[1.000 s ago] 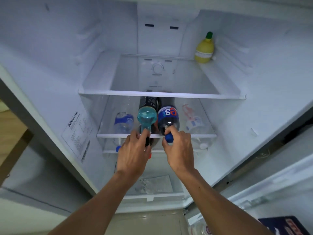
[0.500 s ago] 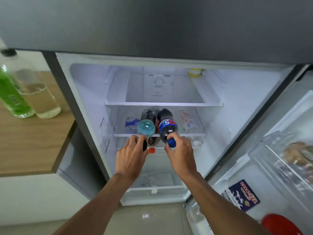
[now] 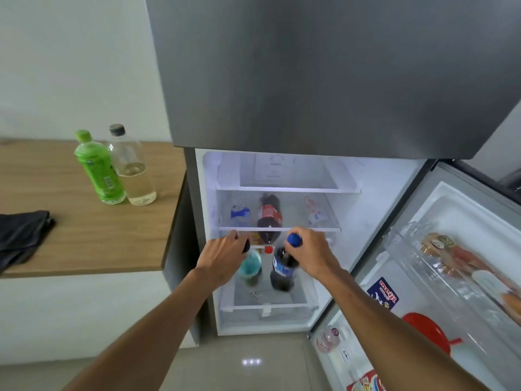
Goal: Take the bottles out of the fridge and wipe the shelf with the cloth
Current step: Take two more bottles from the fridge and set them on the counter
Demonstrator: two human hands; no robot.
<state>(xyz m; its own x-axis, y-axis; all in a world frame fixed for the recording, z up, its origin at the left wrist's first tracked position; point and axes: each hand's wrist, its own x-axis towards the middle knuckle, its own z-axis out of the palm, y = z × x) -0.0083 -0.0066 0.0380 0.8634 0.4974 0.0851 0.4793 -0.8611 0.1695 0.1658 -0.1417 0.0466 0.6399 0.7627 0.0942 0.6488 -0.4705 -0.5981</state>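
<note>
My left hand [image 3: 222, 256] grips the neck of a bottle with a teal bottom [image 3: 250, 268], held in front of the open fridge. In my right hand [image 3: 311, 253] is a dark Pepsi bottle [image 3: 283, 270], gripped just below its blue cap and hanging upright. Both bottles are clear of the glass shelf [image 3: 324, 228]. Still lying on that shelf are a red-labelled cola bottle [image 3: 269, 217], a clear bottle with a blue label [image 3: 240, 215] and a clear bottle with a pink label [image 3: 315, 213]. A dark cloth [image 3: 22, 239] lies on the wooden counter [image 3: 93, 238] at the left.
A green bottle [image 3: 98, 170] and a clear bottle with pale liquid [image 3: 132, 170] stand on the counter. The fridge door [image 3: 451, 277] stands open to the right, its racks holding food packets, a red object and a small bottle. The grey freezer door [image 3: 324, 74] hangs overhead.
Both hands have pulled their bottles off the shelf and lowered them in front of the fridge. My head has drawn back, so the counter and door have come into view.
</note>
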